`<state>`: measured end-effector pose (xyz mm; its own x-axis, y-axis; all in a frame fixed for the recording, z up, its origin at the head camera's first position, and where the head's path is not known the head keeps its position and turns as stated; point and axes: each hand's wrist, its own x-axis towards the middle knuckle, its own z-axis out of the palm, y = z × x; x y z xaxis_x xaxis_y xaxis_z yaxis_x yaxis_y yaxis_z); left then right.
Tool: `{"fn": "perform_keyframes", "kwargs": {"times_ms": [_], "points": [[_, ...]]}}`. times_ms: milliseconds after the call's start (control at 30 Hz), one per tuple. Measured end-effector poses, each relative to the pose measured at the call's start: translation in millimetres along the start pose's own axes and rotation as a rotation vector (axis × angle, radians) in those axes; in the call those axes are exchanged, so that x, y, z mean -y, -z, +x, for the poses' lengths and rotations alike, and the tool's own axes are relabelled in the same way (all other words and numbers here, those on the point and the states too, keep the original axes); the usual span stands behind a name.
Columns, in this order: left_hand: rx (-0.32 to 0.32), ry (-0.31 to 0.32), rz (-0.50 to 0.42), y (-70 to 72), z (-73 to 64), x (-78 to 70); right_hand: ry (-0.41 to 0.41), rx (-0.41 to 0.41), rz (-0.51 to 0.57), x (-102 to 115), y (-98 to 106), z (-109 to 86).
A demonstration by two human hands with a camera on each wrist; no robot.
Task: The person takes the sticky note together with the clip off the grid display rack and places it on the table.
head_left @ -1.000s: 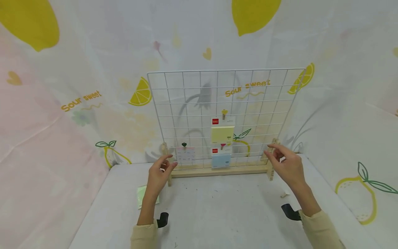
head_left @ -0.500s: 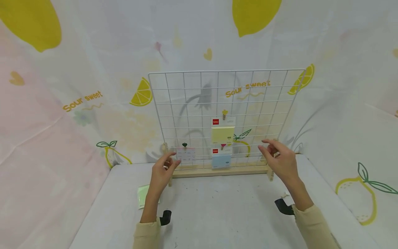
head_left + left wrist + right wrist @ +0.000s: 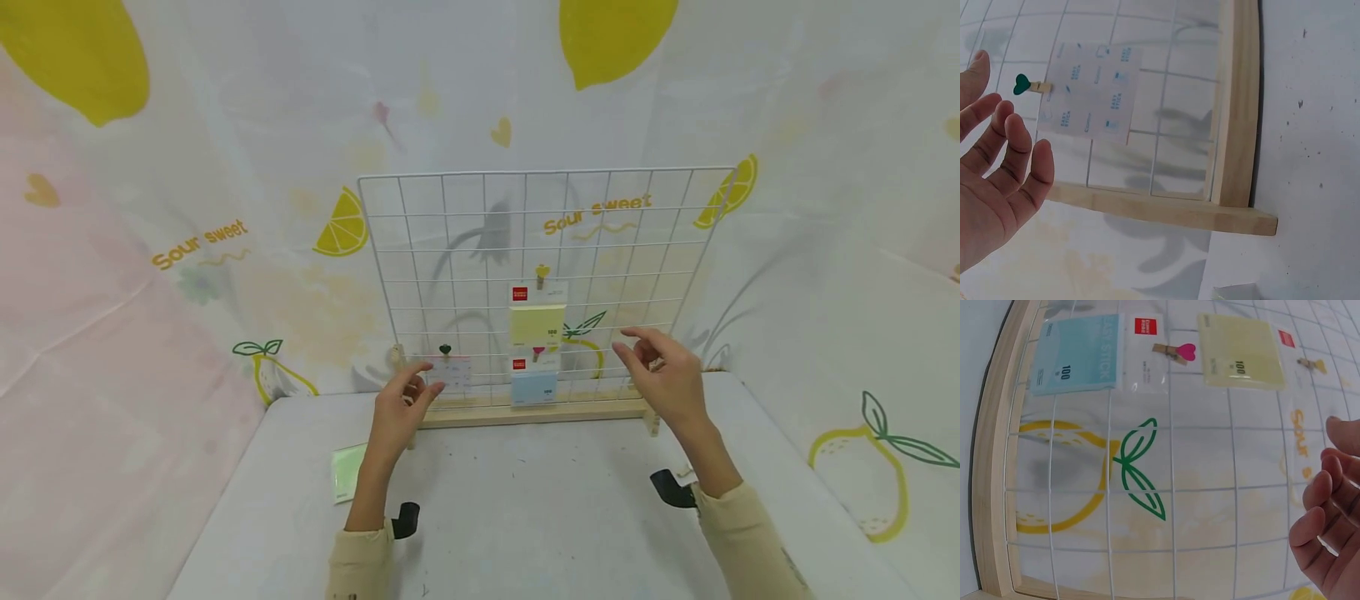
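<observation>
A white wire grid panel (image 3: pixel 480 264) stands in a wooden base (image 3: pixel 487 416). My left hand (image 3: pixel 397 410) hovers in front of its lower left part, fingers loosely bent around nothing. Near it a printed paper sheet (image 3: pixel 1094 94) hangs from a green heart clothespin (image 3: pixel 1032 85). My right hand (image 3: pixel 666 377) floats before the lower right of the grid and holds nothing. Toward the middle, a yellow sticky-note pack (image 3: pixel 1241 350) hangs from a yellow heart clothespin (image 3: pixel 542 276). Below it a blue sticky-note pack (image 3: pixel 1079 353) hangs from a pink heart clothespin (image 3: pixel 1175 352).
A green sticky-note pack (image 3: pixel 348 473) lies on the white table (image 3: pixel 510 517) beside my left forearm, partly covered by it. A small pale piece (image 3: pixel 685 471) lies near my right wrist. A lemon-print cloth (image 3: pixel 285 125) hangs behind the grid.
Both hands have shifted inward toward the middle of the grid, the right one also slightly upward. The sheet and the hanging packs have stayed where they were.
</observation>
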<state>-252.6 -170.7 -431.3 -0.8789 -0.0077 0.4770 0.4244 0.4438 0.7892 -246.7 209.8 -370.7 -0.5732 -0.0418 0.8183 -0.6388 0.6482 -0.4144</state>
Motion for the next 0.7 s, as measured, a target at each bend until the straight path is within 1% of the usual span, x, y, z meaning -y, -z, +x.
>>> {"fn": "perform_keyframes", "kwargs": {"times_ms": [233,500,700], "points": [[0.0,-0.009,0.0,-2.4,2.6,-4.7,-0.005,0.003,0.034,2.2,-3.8,5.1],[0.0,-0.034,-0.004,-6.2,4.5,-8.2,0.028,-0.03,0.055,3.8,-7.6,11.3],[0.008,-0.049,-0.019,-9.2,5.3,-9.5,0.018,-0.03,0.077,4.9,-13.7,15.7]]}}
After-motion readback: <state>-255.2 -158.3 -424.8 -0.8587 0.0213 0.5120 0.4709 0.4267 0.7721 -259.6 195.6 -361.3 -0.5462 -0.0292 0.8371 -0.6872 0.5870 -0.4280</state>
